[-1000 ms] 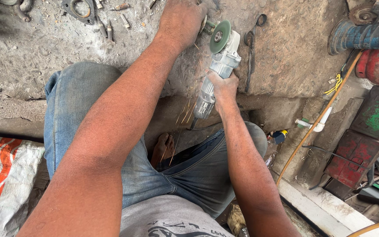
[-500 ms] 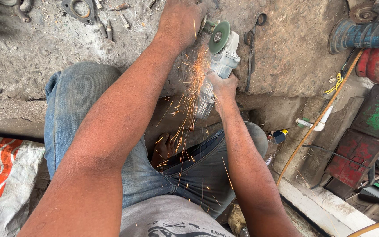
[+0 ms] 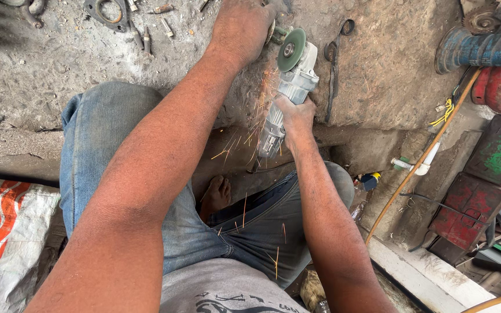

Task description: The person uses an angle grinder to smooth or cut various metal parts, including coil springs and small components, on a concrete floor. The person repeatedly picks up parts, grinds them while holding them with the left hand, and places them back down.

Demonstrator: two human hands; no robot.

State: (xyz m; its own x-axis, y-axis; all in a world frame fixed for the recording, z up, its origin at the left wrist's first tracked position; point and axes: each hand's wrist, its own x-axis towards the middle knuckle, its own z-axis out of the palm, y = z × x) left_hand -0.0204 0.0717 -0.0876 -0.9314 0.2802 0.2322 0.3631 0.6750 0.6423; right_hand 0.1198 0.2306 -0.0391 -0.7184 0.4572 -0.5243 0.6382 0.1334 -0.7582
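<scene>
My right hand (image 3: 294, 116) grips the grey body of an angle grinder (image 3: 288, 93), whose green disc (image 3: 290, 50) stands on edge against a small metal piece (image 3: 278, 33). My left hand (image 3: 243, 26) presses down on that piece on a rough concrete slab (image 3: 389, 64); the hand hides most of it. Orange sparks (image 3: 256, 130) fly down from the disc toward my jeans-clad knees (image 3: 105, 127) and a bare foot (image 3: 215, 196).
Scrap metal bits and a ring-shaped gasket (image 3: 108, 11) lie at the slab's far left. A dark strap (image 3: 334, 69) lies right of the grinder. A blue cylinder (image 3: 476, 49), red metal boxes (image 3: 471, 203) and an orange hose (image 3: 418, 168) stand at right. A white-orange sack (image 3: 1, 232) lies at lower left.
Sparks went from a few streaks to a dense shower half a second ago and have since thinned. Both hands and the grinder stay in place.
</scene>
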